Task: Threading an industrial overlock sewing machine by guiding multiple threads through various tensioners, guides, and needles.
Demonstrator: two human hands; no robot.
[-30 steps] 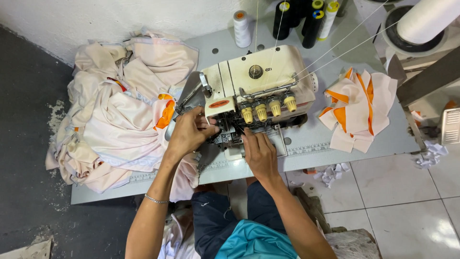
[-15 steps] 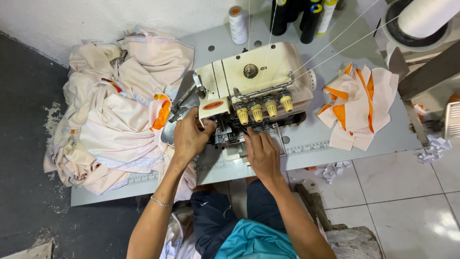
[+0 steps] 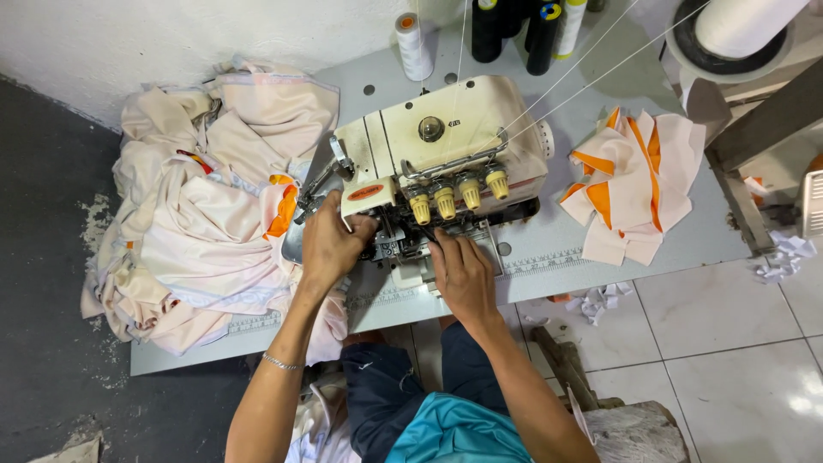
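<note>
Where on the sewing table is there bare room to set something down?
Bare grey table lies between the sewing machine and the orange-and-cream pieces. Left of the machine, the cream fabric heap covers everything. Left hand and right hand crowd the front.

Head camera, steep downward, close over sewing machine (image 3: 441,163).

machine (image 3: 446,146): I saw cream, yellow knobs (image 3: 457,195)
fabric pile (image 3: 206,214): pale peach
cut pieces (image 3: 639,184): peach with orange
table (image 3: 686,240): grey
</note>
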